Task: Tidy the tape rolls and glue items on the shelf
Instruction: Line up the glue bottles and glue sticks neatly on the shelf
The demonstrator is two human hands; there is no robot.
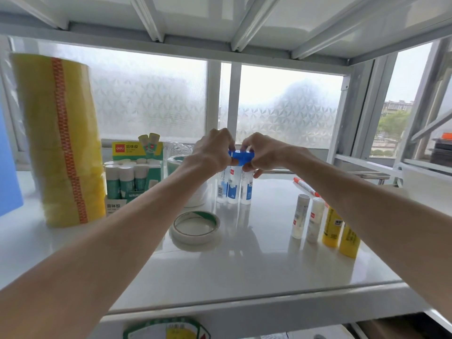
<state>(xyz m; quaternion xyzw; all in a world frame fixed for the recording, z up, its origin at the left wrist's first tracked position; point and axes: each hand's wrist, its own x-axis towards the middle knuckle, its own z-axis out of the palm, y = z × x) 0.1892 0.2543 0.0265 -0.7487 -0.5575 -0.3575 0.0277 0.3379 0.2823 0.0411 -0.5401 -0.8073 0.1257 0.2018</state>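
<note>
Three white glue bottles with blue caps (233, 184) stand upright together near the back middle of the white shelf (256, 270), and both hands close on their caps from above: the left hand (215, 149) has its grip wrapped around the caps on one side, the right hand (263, 152) pinches them from the other. In front of them a flat roll of white tape (195, 227) lies on the shelf, to the right stand two white glue sticks (308, 220) and two yellow glue bottles (341, 232) in a row, with an orange-and-white marker (305, 185) lying behind. At the left a tall stack of yellow tape rolls (61, 143) stands beside a green display box of glue sticks (133, 172).
</note>
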